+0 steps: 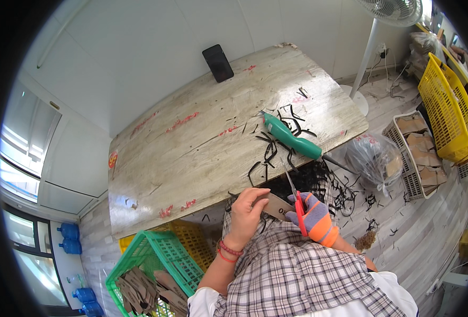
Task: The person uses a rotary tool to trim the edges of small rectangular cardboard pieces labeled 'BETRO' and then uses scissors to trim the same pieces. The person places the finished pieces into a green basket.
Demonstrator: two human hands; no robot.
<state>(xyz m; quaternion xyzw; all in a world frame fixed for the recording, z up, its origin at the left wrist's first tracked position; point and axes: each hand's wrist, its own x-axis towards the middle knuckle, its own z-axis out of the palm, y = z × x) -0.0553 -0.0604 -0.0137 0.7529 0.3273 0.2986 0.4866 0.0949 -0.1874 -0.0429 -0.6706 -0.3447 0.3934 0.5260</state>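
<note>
Black phone [217,63] on wooden table [191,148], green tool [290,136], yellow crate [450,111], green basket [154,259], fan [382,26]

Bare left hand [249,210] gripping a brown card [277,206] at the desk's [191,148] near edge, gloved right hand [315,217] holding red scissors [296,201], green tool [291,137] among black scraps [276,142] near the right edge, phone [217,63] at the far edge.

On the table [191,153] lay one phone [217,63] near its far edge and one green tool [290,138] — off it, two yellow crates [448,111], one green crate [152,261].
</note>
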